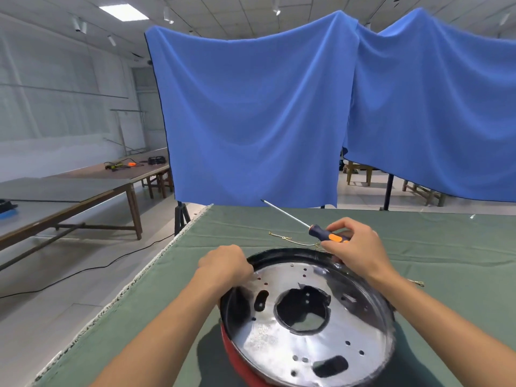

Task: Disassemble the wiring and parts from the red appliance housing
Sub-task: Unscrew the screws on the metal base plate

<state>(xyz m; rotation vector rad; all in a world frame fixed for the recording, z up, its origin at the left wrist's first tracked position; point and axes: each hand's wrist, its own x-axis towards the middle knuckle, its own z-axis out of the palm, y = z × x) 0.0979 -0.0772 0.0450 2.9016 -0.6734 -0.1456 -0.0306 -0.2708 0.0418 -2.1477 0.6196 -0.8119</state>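
The red appliance housing lies on the green table cloth, its shiny metal inner plate with a large centre hole facing up. My left hand grips the housing's black rim at the upper left. My right hand holds a screwdriver by its dark blue and orange handle above the far rim; the thin shaft points up and to the left. A loose thin wire with terminals lies on the cloth just beyond the housing.
The green cloth covered table stretches right and far. Its left edge drops to the floor, where a black cable runs. Blue curtains hang behind. A long wooden table stands at left. Another small wire end lies by my right forearm.
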